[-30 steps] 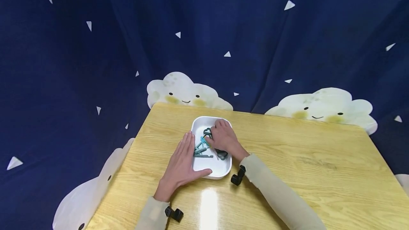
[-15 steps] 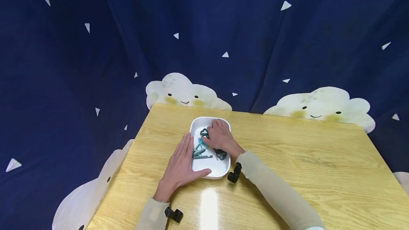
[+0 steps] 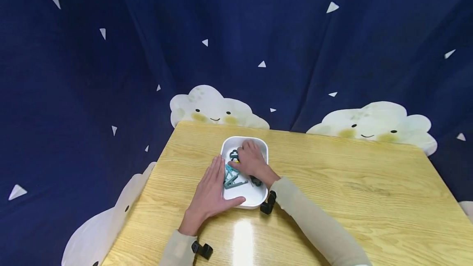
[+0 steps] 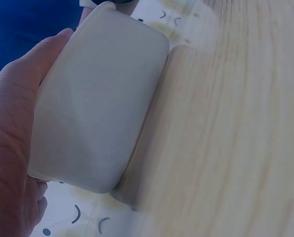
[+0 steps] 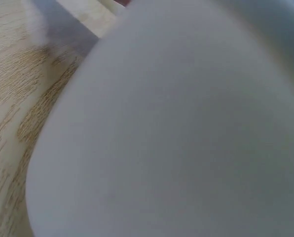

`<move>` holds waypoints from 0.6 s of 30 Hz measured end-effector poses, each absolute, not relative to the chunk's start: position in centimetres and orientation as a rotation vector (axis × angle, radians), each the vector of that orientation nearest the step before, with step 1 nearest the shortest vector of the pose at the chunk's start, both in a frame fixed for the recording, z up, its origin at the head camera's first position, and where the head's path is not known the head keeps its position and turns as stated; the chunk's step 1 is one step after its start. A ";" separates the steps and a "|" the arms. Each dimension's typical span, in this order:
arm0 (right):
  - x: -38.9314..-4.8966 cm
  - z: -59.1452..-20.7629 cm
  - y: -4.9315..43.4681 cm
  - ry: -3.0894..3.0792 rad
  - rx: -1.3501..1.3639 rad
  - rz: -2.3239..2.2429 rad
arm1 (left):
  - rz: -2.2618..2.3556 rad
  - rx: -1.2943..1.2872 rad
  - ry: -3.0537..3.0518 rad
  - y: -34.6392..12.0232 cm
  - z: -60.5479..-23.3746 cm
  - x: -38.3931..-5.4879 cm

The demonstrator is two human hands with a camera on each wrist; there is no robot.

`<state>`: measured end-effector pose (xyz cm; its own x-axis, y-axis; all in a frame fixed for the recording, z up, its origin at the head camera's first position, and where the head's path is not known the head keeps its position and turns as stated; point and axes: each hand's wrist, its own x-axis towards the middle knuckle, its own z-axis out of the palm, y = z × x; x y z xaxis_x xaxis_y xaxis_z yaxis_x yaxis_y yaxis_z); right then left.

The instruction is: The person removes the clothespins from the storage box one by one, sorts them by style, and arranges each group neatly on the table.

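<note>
A white tray [image 3: 247, 198] holds a teal clothespin [image 3: 236, 184], a light blue one [image 3: 230, 169] and dark green cloud-outlined pieces [image 3: 234, 154]. Along its left rim lie the straight fingers of my left hand [image 3: 207, 192], thumb stretched over the near rim. The left wrist view has this hand [image 4: 11, 123] against the tray's outer wall [image 4: 97, 98]. My right hand [image 3: 251, 160] reaches inside with bent fingers, thumb beside a small yellow bit [image 3: 237, 161]. Its fingertips are hidden, so I cannot tell whether it grips anything. In the right wrist view the tray's wall [image 5: 152, 138] blocks the hand.
The tray stands on a wooden table [image 3: 351, 192] near its far left part. A dark blue curtain [image 3: 236, 24] with white triangles and smiling clouds hangs behind and at the left. Black wrist cameras [image 3: 202, 250] sit on both sleeves.
My right hand has shifted left inside the tray. The teal clothespin has turned and slid slightly, and the upper dark green piece has moved left. My left hand keeps its place on the rim.
</note>
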<state>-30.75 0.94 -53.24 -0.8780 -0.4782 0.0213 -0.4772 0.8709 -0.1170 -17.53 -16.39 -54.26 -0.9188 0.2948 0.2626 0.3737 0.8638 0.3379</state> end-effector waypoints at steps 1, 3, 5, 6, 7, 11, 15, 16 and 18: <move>-30.7 -53.2 0.9 3.032 -0.773 -0.195 | -0.575 -0.515 -2.834 -16.4 -54.3 -17.5; -30.8 -53.2 0.8 3.036 -0.768 -0.200 | -0.574 -0.521 -2.826 -16.5 -54.3 -17.6; -30.7 -53.2 0.9 3.041 -0.762 -0.196 | -0.575 -0.531 -2.815 -16.4 -54.3 -17.6; -30.7 -53.2 1.0 3.044 -0.760 -0.195 | -0.578 -0.534 -2.816 -16.3 -54.3 -17.6; -30.7 -53.2 1.0 3.048 -0.762 -0.192 | -0.580 -0.534 -2.816 -16.3 -54.3 -17.6; -30.8 -53.4 0.9 3.070 -0.789 -0.170 | -0.587 -0.521 -2.818 -16.3 -54.4 -17.7; -30.9 -53.5 0.9 3.069 -0.793 -0.155 | -0.594 -0.512 -2.819 -16.3 -54.4 -17.7; -30.9 -53.4 0.8 3.065 -0.789 -0.156 | -0.595 -0.512 -2.818 -16.3 -54.4 -17.7; -30.9 -53.3 0.7 3.064 -0.779 -0.157 | -0.602 -0.510 -2.828 -16.4 -54.3 -17.7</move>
<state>-30.92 0.68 -53.35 -0.8787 -0.4750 0.0475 -0.4774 0.8741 -0.0901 -17.68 -16.39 -54.35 -0.9192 0.2891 0.2673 0.3729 0.8572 0.3551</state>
